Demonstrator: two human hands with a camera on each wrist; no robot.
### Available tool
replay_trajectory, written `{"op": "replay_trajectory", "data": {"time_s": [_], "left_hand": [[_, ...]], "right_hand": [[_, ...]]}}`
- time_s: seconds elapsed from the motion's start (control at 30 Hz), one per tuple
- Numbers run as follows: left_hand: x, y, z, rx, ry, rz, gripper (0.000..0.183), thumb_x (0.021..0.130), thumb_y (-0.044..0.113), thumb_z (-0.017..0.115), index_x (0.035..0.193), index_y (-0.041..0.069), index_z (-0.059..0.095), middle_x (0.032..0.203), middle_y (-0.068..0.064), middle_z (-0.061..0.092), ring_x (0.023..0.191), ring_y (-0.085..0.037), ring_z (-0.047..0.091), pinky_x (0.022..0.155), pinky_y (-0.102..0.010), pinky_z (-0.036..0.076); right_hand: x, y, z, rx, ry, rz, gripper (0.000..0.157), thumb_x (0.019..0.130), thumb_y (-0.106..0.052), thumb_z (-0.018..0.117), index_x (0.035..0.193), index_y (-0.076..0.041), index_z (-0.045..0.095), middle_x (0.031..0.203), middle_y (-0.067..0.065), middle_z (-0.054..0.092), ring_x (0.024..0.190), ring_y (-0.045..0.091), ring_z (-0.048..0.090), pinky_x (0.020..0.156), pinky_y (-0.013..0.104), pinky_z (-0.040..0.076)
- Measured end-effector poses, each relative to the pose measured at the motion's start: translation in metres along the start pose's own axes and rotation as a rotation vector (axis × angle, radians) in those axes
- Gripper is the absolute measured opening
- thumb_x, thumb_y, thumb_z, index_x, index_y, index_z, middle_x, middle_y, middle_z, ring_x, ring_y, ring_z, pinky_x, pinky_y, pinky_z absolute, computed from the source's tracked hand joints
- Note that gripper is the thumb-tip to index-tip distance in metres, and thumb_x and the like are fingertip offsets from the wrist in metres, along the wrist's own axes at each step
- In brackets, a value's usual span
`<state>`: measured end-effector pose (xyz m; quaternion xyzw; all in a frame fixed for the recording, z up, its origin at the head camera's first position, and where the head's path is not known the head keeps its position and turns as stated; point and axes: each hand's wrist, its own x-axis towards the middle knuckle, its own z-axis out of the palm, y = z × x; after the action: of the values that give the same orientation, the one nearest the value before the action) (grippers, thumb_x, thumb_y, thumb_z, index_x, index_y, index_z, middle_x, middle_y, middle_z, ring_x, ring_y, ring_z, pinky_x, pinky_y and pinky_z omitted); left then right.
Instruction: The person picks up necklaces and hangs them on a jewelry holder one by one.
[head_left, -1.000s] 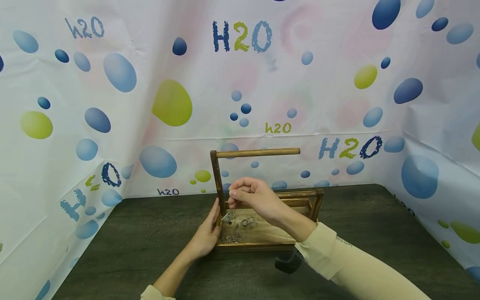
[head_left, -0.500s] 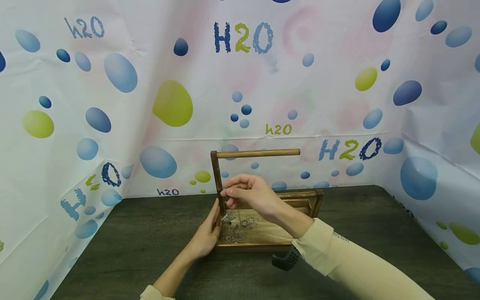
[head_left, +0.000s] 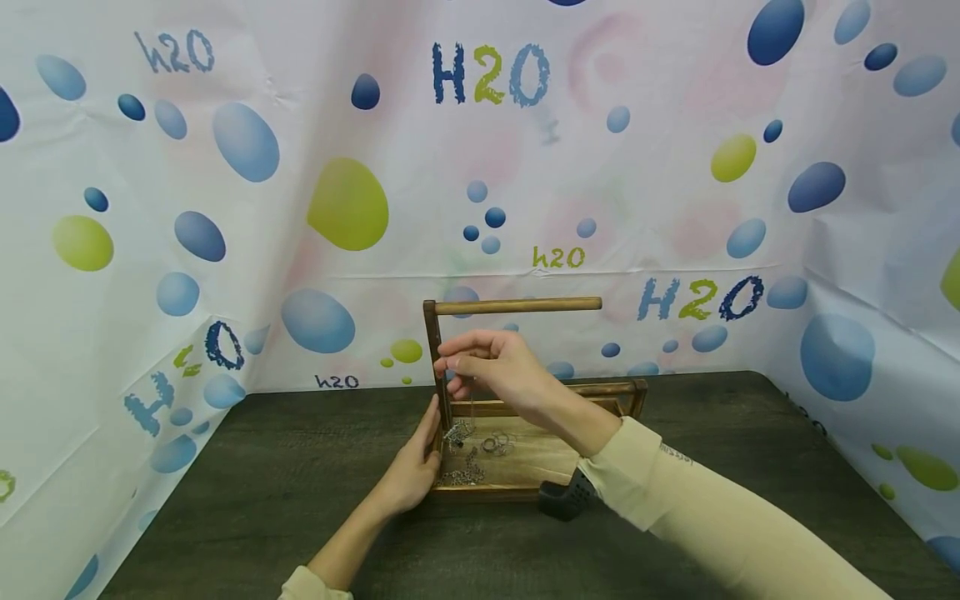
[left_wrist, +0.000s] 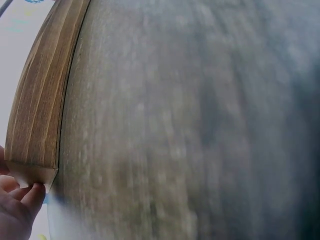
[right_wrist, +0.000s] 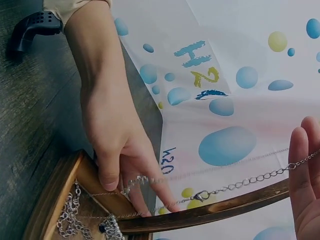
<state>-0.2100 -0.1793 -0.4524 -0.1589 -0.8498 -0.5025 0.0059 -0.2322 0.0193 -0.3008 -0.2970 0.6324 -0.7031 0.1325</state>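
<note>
You held a silver chain (right_wrist: 250, 180) raised above the left end of the wooden tray (head_left: 495, 493), its strands running down to the jewelry (head_left: 467, 475) along that edge; by appearances, this piece was only partly lifted out, with the others left inside. Your right hand (head_left: 502, 367) pinched it between thumb and forefinger, arm stretched over the tray's front right corner. Your left hand (head_left: 408, 471) braced the left edge, fingers straight, thumb apart.
</note>
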Motion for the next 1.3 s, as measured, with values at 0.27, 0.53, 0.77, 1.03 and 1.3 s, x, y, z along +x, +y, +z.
{"op": "replay_trajectory", "data": {"time_s": [0.27, 0.53, 0.77, 1.03, 1.3], "left_hand": [[0.001, -0.002, 0.000, -0.009, -0.001, 0.012, 0.084, 0.094, -0.017, 0.038, 0.163, 0.013, 0.002, 0.162, -0.028, 0.015, 0.148, -0.039, 0.017, 0.115, -0.057, 0.021], [0.002, 0.000, 0.000, -0.017, 0.002, 0.038, 0.084, 0.093, -0.020, 0.037, 0.163, 0.010, 0.002, 0.162, -0.027, 0.012, 0.149, -0.038, 0.016, 0.115, -0.054, 0.020], [0.003, -0.001, 0.001, -0.007, -0.009, 0.037, 0.083, 0.094, -0.019, 0.037, 0.163, 0.010, 0.001, 0.163, -0.025, 0.013, 0.149, -0.036, 0.017, 0.111, -0.049, 0.030], [0.003, 0.000, -0.001, -0.012, -0.014, 0.037, 0.083, 0.094, -0.019, 0.038, 0.163, 0.011, 0.001, 0.163, -0.025, 0.012, 0.149, -0.037, 0.018, 0.095, -0.043, 0.036], [0.002, -0.001, -0.002, -0.010, -0.022, 0.046, 0.084, 0.094, -0.019, 0.038, 0.163, 0.011, 0.001, 0.163, -0.026, 0.013, 0.149, -0.038, 0.017, 0.079, -0.036, 0.043]], "right_hand": [[0.007, -0.009, 0.001, -0.005, 0.008, -0.028, 0.028, 0.099, 0.004, 0.058, 0.125, 0.013, 0.061, 0.119, 0.034, 0.064, 0.076, 0.017, 0.069, 0.075, 0.038, 0.059], [0.015, -0.019, 0.001, 0.001, 0.067, -0.041, 0.028, 0.098, 0.004, 0.059, 0.124, 0.013, 0.061, 0.116, 0.029, 0.067, 0.074, 0.017, 0.069, 0.077, 0.042, 0.059], [0.022, -0.024, -0.001, -0.014, 0.129, -0.072, 0.027, 0.098, 0.005, 0.058, 0.122, 0.014, 0.062, 0.113, 0.029, 0.068, 0.071, 0.016, 0.069, 0.071, 0.034, 0.059], [0.025, -0.027, -0.005, -0.011, 0.172, -0.071, 0.024, 0.098, 0.004, 0.058, 0.120, 0.012, 0.064, 0.114, 0.027, 0.068, 0.073, 0.017, 0.070, 0.073, 0.034, 0.059], [0.024, -0.028, -0.010, -0.018, 0.209, -0.057, 0.025, 0.099, 0.003, 0.059, 0.122, 0.009, 0.065, 0.112, 0.020, 0.071, 0.076, 0.018, 0.070, 0.074, 0.035, 0.059]]}}
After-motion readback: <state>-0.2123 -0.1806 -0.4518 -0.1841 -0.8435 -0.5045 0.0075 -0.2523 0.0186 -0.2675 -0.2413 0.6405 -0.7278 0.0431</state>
